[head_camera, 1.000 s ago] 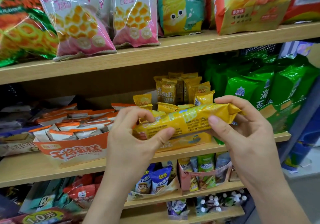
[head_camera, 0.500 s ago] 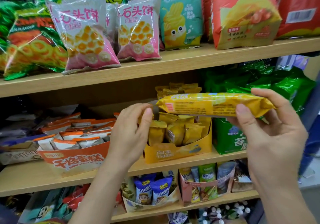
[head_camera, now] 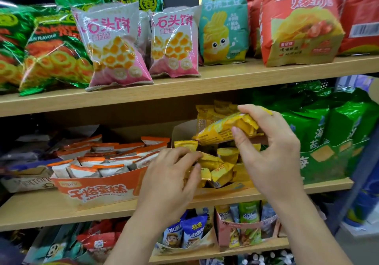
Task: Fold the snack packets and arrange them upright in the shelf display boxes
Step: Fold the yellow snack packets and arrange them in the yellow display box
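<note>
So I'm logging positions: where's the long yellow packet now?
Head view, right of centre: the packet is gripped by the right hand, above the yellow display box.

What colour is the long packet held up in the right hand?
Yellow. The head view shows the long packet in the right hand best.

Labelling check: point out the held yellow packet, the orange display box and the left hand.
held yellow packet [head_camera: 215,131]: head view, middle of its printed side.
orange display box [head_camera: 96,191]: head view, front panel.
left hand [head_camera: 170,176]: head view, back of the hand.
</note>
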Action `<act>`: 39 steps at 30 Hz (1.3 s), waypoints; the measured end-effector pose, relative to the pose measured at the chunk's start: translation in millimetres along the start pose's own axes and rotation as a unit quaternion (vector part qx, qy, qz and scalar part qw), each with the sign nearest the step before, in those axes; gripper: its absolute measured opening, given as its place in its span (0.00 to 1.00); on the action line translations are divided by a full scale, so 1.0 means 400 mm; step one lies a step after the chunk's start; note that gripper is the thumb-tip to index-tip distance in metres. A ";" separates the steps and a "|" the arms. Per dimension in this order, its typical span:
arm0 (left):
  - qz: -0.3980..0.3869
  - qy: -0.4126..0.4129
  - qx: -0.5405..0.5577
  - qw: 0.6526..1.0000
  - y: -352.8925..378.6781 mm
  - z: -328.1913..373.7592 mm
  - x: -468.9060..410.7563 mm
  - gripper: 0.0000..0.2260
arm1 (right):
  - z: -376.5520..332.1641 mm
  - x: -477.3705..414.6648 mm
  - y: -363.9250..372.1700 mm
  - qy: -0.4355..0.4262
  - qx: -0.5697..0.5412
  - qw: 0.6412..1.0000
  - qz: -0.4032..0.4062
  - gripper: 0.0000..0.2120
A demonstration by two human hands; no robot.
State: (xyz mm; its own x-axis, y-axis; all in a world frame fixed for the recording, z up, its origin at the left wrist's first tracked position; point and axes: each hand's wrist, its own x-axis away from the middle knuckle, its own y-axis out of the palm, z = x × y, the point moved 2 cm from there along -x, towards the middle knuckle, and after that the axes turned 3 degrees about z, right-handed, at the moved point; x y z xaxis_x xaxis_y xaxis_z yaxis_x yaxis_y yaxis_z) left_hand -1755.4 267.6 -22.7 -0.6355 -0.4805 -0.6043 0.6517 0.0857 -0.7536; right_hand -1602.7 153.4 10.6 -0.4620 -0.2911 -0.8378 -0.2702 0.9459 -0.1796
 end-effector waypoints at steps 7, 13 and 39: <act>-0.009 -0.109 0.128 0.986 -0.035 -0.028 -0.061 0.14 | 0.006 0.010 0.022 -0.016 0.036 0.999 -0.035 0.19; -0.018 -0.192 0.114 0.975 -0.037 -0.075 -0.142 0.09 | 0.020 -0.031 0.026 0.056 -0.082 0.990 -0.104 0.22; 0.348 -0.129 0.194 0.908 -0.099 -0.064 0.046 0.05 | -0.042 -0.089 0.152 0.078 0.004 0.980 -0.181 0.18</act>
State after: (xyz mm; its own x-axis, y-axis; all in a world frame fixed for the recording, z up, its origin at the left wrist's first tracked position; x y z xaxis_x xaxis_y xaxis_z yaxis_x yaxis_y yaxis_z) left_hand -1803.5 277.9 -10.6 0.0707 -0.6203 -0.7812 0.9870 0.1567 -0.0351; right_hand -1616.7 218.9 38.2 -0.4620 -0.6250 -0.6292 -0.4330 0.7782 -0.4549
